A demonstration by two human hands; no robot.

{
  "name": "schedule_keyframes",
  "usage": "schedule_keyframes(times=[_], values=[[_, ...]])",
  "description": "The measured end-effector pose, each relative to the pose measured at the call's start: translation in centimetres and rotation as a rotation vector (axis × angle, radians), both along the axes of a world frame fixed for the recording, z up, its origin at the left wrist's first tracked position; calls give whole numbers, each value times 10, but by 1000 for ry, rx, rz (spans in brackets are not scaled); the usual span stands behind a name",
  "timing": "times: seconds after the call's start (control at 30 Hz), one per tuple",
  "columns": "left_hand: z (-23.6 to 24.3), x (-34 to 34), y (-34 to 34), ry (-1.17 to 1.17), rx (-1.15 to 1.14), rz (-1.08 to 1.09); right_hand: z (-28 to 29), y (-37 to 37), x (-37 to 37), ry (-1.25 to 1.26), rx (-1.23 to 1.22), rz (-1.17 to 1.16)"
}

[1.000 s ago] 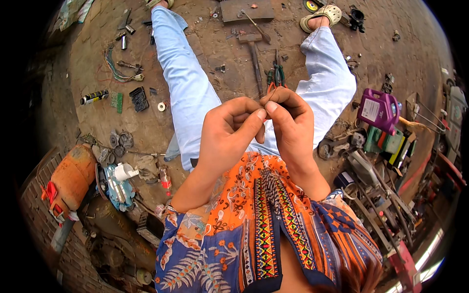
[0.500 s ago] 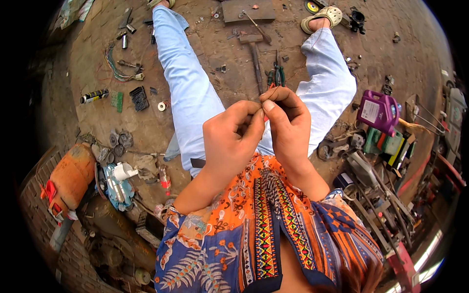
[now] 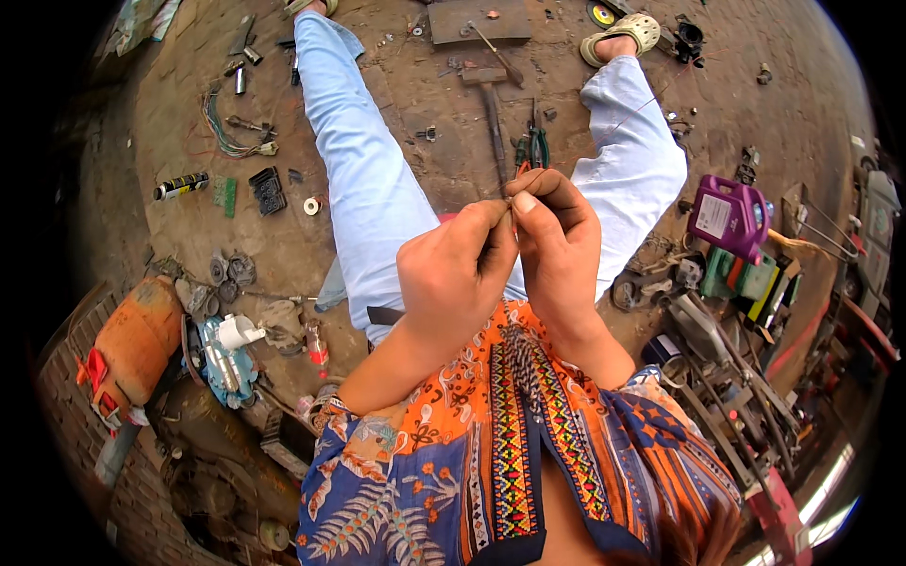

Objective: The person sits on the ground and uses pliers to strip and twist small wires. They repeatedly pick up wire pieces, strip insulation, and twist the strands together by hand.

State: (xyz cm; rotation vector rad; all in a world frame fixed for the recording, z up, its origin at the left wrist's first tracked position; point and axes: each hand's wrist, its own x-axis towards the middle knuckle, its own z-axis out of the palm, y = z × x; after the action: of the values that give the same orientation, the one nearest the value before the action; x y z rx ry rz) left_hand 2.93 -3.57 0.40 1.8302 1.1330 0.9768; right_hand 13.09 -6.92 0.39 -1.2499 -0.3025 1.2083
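My left hand (image 3: pixel 451 269) and my right hand (image 3: pixel 559 247) meet in front of my lap, both closed in a pinch, thumbs against forefingers. Between the fingertips they hold a thin wire (image 3: pixel 634 115), which trails from the right fingers up and to the right over my trouser leg. The pinched part is mostly hidden by the fingers. Just beyond my hands lie pliers with dark green handles (image 3: pixel 538 146) and a hammer (image 3: pixel 494 123) with its head pointing away from me.
A metal block (image 3: pixel 479 24) lies between my feet. On the left are a wire harness (image 3: pixel 231 137), a spray can (image 3: pixel 181 186), a tape roll (image 3: pixel 312 205) and an orange cylinder (image 3: pixel 139 330). A purple jug (image 3: pixel 727 217) and piled metal parts (image 3: pixel 722 368) stand on the right.
My left hand has shifted slightly right and its fingers are pressed closer together. The trailing wire has swung to the right; the right hand has barely moved.
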Motion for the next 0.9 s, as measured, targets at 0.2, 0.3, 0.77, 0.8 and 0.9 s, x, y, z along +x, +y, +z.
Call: schedule_keyframes(times=[0.2,0.3,0.77,0.8,0.9], values=[[0,-2,-2,42,37,-56,-13,6,18,85,136,-161],[-1,-5,-4,13,-9,-63,-10,9,22,118,183,-194],[0,-10,1,-167,-495,-126,-14,3,23,160,168,-127],[2,-12,2,-187,-561,-136,-13,4,23,149,160,-130],[5,-13,3,-252,-686,-144,-12,3,21,119,121,-106]])
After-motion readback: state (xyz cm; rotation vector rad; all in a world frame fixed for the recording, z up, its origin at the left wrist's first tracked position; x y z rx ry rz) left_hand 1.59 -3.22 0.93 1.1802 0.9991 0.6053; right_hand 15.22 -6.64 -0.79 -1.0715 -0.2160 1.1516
